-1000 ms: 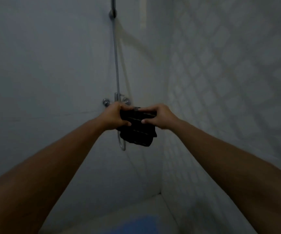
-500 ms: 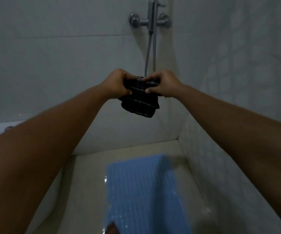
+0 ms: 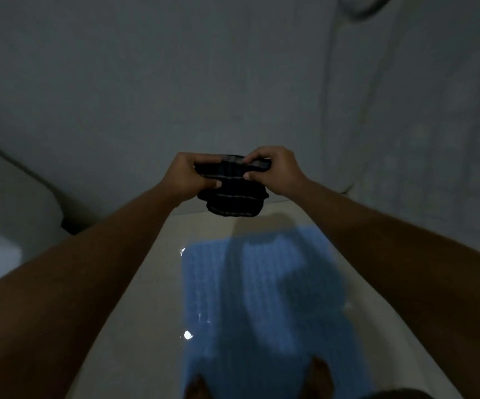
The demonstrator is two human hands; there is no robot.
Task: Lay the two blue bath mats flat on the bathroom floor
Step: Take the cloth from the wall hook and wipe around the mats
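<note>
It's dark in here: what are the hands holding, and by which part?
Both the left hand and right hand pinch a dark striped cloth along its top edge.

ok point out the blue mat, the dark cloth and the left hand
blue mat (image 3: pixel 250 298): head view, bare middle of its surface on the floor
dark cloth (image 3: pixel 233 197): head view, striped part hanging below the hands
left hand (image 3: pixel 191 175): head view, back of the hand gripping the cloth

Both bare arms reach forward, nearly straight, converging ahead of the body. The left hand and right hand sit close together at one height, fingers curled over and thumbs pressed underneath, pinching a dark cloth. Two bare feet show below.
</note>
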